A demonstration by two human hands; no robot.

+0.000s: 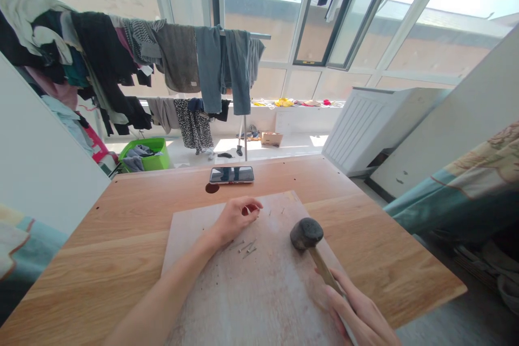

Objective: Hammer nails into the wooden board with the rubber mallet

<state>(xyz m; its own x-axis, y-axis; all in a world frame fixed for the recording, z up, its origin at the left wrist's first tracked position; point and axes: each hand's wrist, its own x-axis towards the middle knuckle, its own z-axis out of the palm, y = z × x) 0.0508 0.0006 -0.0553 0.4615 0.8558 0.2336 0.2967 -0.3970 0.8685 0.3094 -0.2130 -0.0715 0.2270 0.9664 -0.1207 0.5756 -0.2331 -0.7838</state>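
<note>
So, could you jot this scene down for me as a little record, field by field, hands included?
Left hand: fingers curled towards the thumb at the pale board; whether they pinch anything is too small to tell
Right hand: gripping the handle of a black-headed mallet
Loose nails: a few, lying on the board near the left wrist
Upright nails: two thin ones, apparently standing in the board
Work surface: wooden table under the board
Beyond the board: phone lying on the table
Background: hanging clothes, green basin
</note>
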